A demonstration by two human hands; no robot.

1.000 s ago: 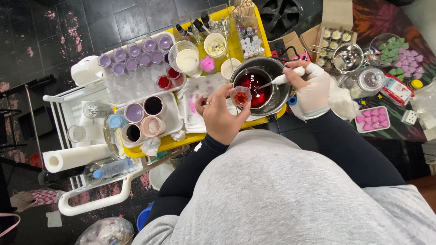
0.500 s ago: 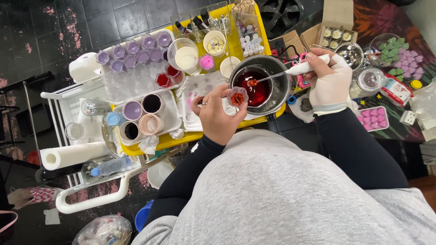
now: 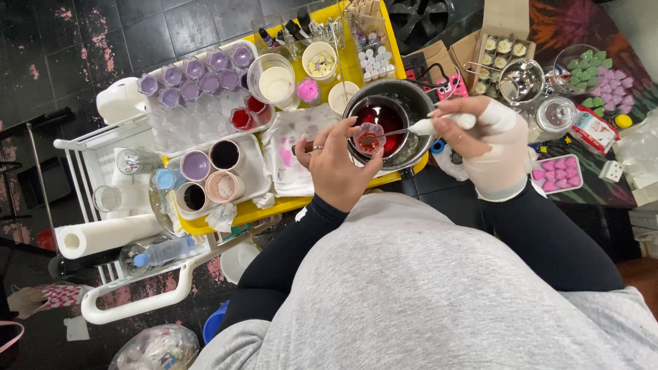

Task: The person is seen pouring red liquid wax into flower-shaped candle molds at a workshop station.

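We see a shiny metal pot (image 3: pixel 404 109) of glossy red liquid beyond our left grip (image 3: pixel 339 164). Our right grip (image 3: pixel 490 147) wears a smooth matt glove; left of it, the clear plastic cup (image 3: pixel 370 139) gleams.

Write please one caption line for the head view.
Left hand holds small clear cup over metal pot of red liquid; gloved right hand spoons with white-handled spoon.

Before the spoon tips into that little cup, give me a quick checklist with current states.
1. Left hand grips the small clear cup: ok.
2. Cup sits above the metal pot, so drips fall into it: ok.
3. Spoon in the gloved right hand has its tip at the cup's mouth: ok.
4. Cup level: cannot tell.
5. Room left in the cup: cannot tell; red liquid already shows inside.
6. Stained cloth lies beside the pot: ok.
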